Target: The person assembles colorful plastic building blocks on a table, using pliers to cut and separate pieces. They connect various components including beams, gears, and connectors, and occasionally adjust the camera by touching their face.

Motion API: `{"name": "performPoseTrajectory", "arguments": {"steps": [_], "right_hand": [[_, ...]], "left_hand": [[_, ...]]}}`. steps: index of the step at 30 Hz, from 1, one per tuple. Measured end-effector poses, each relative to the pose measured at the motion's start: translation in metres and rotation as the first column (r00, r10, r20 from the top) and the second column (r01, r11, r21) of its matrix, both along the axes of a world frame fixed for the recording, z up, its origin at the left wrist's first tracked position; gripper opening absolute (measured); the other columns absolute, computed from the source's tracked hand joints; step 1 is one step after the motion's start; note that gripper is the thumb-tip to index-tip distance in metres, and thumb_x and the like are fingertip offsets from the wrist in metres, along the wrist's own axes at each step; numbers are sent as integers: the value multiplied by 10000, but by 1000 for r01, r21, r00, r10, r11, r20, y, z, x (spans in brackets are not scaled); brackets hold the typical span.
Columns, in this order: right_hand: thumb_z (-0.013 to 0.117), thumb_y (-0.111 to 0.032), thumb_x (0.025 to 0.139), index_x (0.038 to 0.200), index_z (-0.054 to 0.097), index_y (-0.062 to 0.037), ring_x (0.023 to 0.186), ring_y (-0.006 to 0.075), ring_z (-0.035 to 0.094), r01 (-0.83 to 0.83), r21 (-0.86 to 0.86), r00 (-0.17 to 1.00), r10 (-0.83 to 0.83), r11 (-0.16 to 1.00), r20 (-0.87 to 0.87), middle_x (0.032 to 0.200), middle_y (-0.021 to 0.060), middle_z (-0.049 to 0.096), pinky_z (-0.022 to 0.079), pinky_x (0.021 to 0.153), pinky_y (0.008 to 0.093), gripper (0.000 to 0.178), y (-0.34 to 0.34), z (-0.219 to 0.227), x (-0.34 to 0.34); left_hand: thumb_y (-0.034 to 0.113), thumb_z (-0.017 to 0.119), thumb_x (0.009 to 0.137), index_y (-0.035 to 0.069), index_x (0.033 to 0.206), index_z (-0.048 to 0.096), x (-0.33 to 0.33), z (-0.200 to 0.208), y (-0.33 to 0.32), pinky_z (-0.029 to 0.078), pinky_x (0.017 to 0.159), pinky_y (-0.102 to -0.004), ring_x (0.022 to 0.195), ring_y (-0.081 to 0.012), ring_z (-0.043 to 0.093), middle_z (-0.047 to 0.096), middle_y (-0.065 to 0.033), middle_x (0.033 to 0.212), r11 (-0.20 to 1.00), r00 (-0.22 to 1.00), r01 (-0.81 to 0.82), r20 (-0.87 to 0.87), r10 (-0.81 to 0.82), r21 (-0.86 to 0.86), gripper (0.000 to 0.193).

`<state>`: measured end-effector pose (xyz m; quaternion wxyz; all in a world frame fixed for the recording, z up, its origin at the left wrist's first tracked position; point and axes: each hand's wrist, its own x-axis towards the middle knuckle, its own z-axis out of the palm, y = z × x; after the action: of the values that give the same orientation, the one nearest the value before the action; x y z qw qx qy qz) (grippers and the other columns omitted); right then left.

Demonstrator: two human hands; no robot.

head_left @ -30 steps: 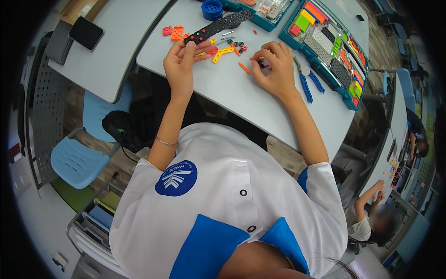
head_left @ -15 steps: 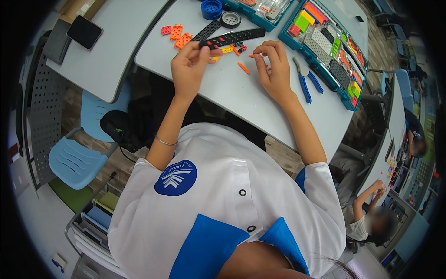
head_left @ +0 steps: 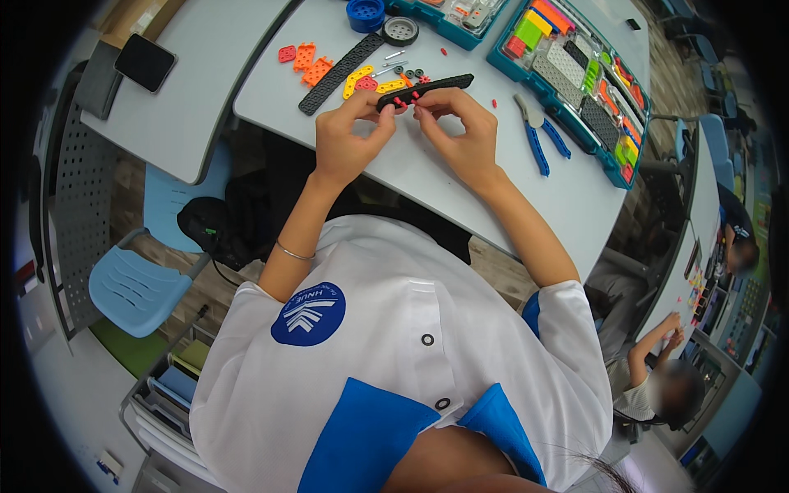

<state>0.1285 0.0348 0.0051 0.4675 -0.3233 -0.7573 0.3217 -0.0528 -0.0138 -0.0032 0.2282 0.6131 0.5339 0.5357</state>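
Note:
Above the near table edge, my left hand (head_left: pixel 347 140) grips one end of a black perforated building beam (head_left: pixel 448 83). Several red pins (head_left: pixel 401 103) stick out of the beam's near side. My right hand (head_left: pixel 468 135) is closed at the beam's middle, thumb and fingers pinching close to those pins; whatever lies between the fingertips is hidden. Beyond the hands, a second black perforated beam (head_left: pixel 341 74) lies flat. Next to it are a curved yellow piece (head_left: pixel 358 80), orange pieces (head_left: pixel 305 57) and small silver axles (head_left: pixel 394 64).
Blue-handled pliers (head_left: pixel 542 135) lie right of my hands. Past them, an open teal case (head_left: pixel 509 74) holds sorted coloured parts. A blue wheel rim (head_left: pixel 365 14) and a grey wheel (head_left: pixel 400 30) stand at the back. A phone (head_left: pixel 145 59) rests on the left table.
My right hand has moved left to the black beam; the orange peg it held is no longer visible. The beam has come nearer and turned, uncovering the yellow piece and second beam.

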Motion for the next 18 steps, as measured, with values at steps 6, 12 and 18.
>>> {"name": "performPoseTrajectory", "arguments": {"steps": [6, 12, 18], "right_hand": [[733, 46, 784, 878, 660, 18, 721, 149, 661, 15, -23, 1000, -15, 1000, -14, 866, 85, 690, 544, 661, 266, 124, -1, 4, -1], [733, 26, 763, 864, 660, 15, 697, 139, 636, 0, -105, 1000, -2, 994, -21, 833, 75, 678, 523, 652, 261, 125, 1, 0, 0], [739, 10, 762, 859, 669, 11, 717, 128, 637, 9, -191, 1000, -13, 982, -19, 822, 68, 684, 518, 671, 252, 119, 0, 0, 3]], "left_hand": [[28, 721, 833, -13, 916, 671, 1, 2, 0, 562, 708, -268, 762, -181, 756, 750, -105, 807, 998, 1000, 18, -13, -17, 59, 105], [34, 737, 816, -11, 910, 674, 0, -1, 1, 569, 688, -275, 750, -207, 760, 740, -114, 792, 997, 1000, 30, -6, -30, 65, 122], [2, 726, 818, -33, 978, 722, -1, 1, -1, 550, 720, -249, 751, -145, 733, 754, -93, 859, 992, 994, 103, -49, -99, 70, 165]]}}
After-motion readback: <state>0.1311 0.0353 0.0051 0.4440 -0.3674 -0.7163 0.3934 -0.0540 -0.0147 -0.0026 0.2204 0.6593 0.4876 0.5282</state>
